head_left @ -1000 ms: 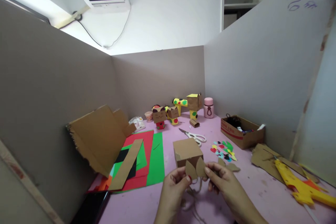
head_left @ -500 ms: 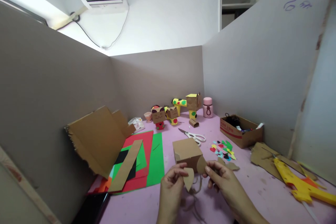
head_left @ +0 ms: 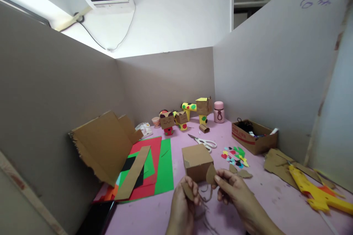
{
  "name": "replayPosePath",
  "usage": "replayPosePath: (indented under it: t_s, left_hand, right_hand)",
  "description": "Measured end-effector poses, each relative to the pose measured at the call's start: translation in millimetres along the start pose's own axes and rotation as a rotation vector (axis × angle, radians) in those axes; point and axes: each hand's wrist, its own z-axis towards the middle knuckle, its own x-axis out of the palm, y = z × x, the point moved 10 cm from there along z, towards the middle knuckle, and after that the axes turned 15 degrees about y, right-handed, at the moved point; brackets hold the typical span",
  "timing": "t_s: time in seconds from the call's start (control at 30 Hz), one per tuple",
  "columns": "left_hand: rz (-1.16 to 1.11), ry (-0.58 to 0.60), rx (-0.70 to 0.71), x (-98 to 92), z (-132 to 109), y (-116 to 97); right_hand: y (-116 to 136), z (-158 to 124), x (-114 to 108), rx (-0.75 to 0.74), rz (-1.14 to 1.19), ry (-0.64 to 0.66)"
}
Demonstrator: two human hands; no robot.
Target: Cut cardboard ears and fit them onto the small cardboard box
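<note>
My left hand [head_left: 185, 200] is closed, fingers curled around a small cut cardboard piece [head_left: 188, 191]. Between the thumb and fingers of my right hand [head_left: 233, 187] is a rounded cardboard piece [head_left: 211, 174], held upright. Just beyond both hands sits a closed cardboard box [head_left: 197, 154] on the pink table. Thin curled cardboard strips [head_left: 205, 205] lie on the table below and between my hands. Past my right hand are cardboard scraps [head_left: 244, 174], and farther off lie white-handled scissors [head_left: 205, 142].
Coloured sheets [head_left: 164, 169] and a bent cardboard panel [head_left: 104, 147] lie left. Decorated cardboard figures [head_left: 167, 122] and a pink bottle [head_left: 219, 112] stand at the back. To the right are paper cutouts [head_left: 234, 156], an open box [head_left: 245, 141] and a yellow glue gun [head_left: 311, 191].
My left hand has turned and curled inward, bringing its cardboard piece down and left, now seen at a slant. The right hand and its piece have barely moved.
</note>
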Motion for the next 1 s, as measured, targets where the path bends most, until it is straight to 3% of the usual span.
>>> replayPosePath:
  t_s: [0.1, 0.3, 0.53, 1.0]
  left_hand:
    - [-0.131, 0.004, -0.135, -2.9, 0.1, 18.2]
    - [-0.287, 0.087, -0.271, 11.6, -3.8, 25.0]
    - [0.024, 0.008, -0.131, 0.9, -2.3, 14.9]
    - [0.154, 0.041, 0.003, -0.4, 1.3, -0.2]
  right_hand:
    - [-4.3, -0.2, 5.3, 0.021, -0.007, 0.031]
    - [-6.3, -0.3, 7.3, 0.024, -0.034, 0.035]
    - [3.4, 0.4, -2.3, -0.006, -0.075, -0.005]
    - [5.2, -0.5, -2.8, -0.020, -0.099, -0.012]
